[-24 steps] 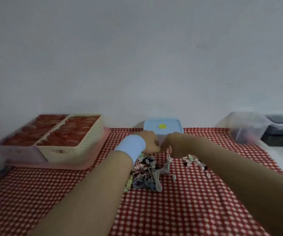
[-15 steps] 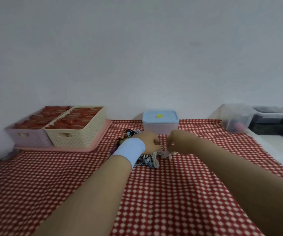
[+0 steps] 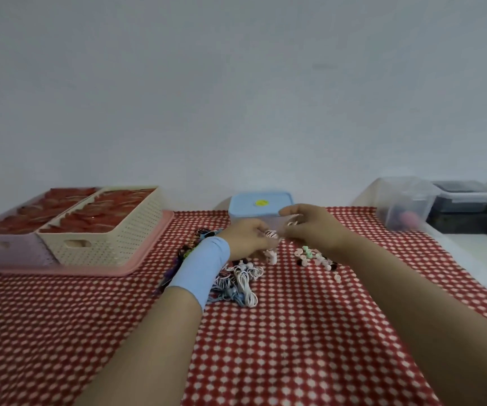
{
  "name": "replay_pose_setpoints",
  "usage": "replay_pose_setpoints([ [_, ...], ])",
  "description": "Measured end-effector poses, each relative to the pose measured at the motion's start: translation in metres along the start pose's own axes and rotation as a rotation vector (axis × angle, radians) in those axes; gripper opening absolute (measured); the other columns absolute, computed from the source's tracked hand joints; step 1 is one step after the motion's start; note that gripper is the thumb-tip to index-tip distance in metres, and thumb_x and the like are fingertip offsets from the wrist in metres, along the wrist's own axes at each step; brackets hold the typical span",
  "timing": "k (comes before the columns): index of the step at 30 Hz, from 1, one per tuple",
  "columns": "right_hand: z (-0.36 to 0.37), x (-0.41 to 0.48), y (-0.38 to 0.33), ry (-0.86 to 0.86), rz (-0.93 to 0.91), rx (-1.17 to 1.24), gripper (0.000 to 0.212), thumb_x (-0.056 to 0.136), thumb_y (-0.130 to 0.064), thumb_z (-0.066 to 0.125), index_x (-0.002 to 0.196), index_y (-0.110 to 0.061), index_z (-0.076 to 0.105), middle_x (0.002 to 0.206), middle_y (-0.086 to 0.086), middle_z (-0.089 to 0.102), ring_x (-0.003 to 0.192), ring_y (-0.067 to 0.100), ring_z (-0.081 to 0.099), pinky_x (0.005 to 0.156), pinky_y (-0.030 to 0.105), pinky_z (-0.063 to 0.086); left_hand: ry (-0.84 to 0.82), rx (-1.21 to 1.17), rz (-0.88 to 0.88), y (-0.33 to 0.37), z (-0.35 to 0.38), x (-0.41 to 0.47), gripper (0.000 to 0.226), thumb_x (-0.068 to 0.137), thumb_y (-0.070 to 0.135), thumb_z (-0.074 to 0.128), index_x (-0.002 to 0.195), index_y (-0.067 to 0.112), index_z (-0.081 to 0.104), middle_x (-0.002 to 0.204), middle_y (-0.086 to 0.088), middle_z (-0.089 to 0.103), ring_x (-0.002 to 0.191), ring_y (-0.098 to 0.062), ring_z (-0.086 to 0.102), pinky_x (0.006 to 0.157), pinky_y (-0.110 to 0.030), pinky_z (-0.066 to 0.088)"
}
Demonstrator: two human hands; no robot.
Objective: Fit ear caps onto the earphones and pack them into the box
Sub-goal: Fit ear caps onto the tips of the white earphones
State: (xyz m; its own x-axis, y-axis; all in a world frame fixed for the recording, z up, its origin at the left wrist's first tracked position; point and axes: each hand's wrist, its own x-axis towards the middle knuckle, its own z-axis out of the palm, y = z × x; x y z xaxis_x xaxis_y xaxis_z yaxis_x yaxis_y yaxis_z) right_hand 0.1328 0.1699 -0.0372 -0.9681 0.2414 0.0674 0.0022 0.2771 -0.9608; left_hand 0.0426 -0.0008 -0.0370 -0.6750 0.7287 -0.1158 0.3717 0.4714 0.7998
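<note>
A white earphone (image 3: 271, 235) is held up between both hands just above the checkered surface (image 3: 265, 347). The left hand (image 3: 248, 240) has its fingers (image 3: 267, 244) closed around the coiled cord, and the right hand (image 3: 312, 227) is pinched at the other end — whether a cap is already in that pinch can't be told, too blurry. More earphones are heaped in a tangled pile (image 3: 236, 282) just under the left wrist, and loose ear caps (image 3: 312, 257) are scattered beside it, under the right hand. The blue-lidded box (image 3: 261, 205) sits behind the hands, lid still on.

Handling-wise, these look featherweight and floppy (thin cord, soft little caps), so nothing is likely to break, but cords probably snag on the pile. The bud is best gripped by its hard body, not the wire, while the cap gets rolled on by its rim — small and likely slippery, so it's easily dropped.
</note>
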Motion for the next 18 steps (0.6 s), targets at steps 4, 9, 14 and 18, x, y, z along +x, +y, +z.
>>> replay_pose_setpoints([
  [4, -0.008, 0.020, 0.011, -0.048, -0.014, 0.119, 0.046, 0.084, 0.000, 0.079, 0.123, -0.016, 0.063, 0.090, 0.017, 0.074, 0.077, 0.019, 0.068, 0.073, 0.031, 0.055, -0.105, -0.059, -0.055, -0.011, -0.001, 0.026, 0.041, 0.090, 0.048, 0.061, 0.103, 0.009, 0.069, 0.100, -0.005, 0.076, 0.093, -0.027, 0.069, 0.093, -0.045, 0.052],
  [9, -0.020, 0.031, 0.009, -0.097, -0.026, 0.027, 0.033, 0.090, -0.003, 0.073, 0.120, -0.014, 0.066, 0.086, 0.016, 0.076, 0.071, 0.017, 0.065, 0.061, 0.029, 0.051, -0.155, -0.257, -0.063, -0.013, -0.004, 0.032, 0.024, 0.099, 0.028, 0.056, 0.104, 0.006, 0.064, 0.096, -0.005, 0.076, 0.085, -0.024, 0.074, 0.086, -0.042, 0.055],
  [14, -0.025, 0.032, -0.005, -0.154, 0.038, -0.177, 0.025, 0.088, -0.019, 0.079, 0.110, -0.012, 0.071, 0.086, 0.004, 0.078, 0.070, 0.021, 0.072, 0.054, 0.032, 0.049, -0.233, -0.200, -0.043, -0.005, -0.011, 0.025, 0.030, 0.096, 0.016, 0.061, 0.119, -0.004, 0.057, 0.098, -0.007, 0.076, 0.091, -0.023, 0.074, 0.088, -0.041, 0.056],
  [18, -0.025, 0.019, -0.015, -0.302, 0.139, -0.422, 0.030, 0.085, -0.032, 0.082, 0.110, -0.017, 0.074, 0.092, 0.006, 0.079, 0.080, 0.023, 0.077, 0.057, 0.031, 0.053, -0.137, -0.274, 0.037, -0.003, -0.013, 0.020, 0.020, 0.095, 0.013, 0.062, 0.115, 0.010, 0.064, 0.098, -0.011, 0.076, 0.093, -0.026, 0.074, 0.081, -0.036, 0.060],
])
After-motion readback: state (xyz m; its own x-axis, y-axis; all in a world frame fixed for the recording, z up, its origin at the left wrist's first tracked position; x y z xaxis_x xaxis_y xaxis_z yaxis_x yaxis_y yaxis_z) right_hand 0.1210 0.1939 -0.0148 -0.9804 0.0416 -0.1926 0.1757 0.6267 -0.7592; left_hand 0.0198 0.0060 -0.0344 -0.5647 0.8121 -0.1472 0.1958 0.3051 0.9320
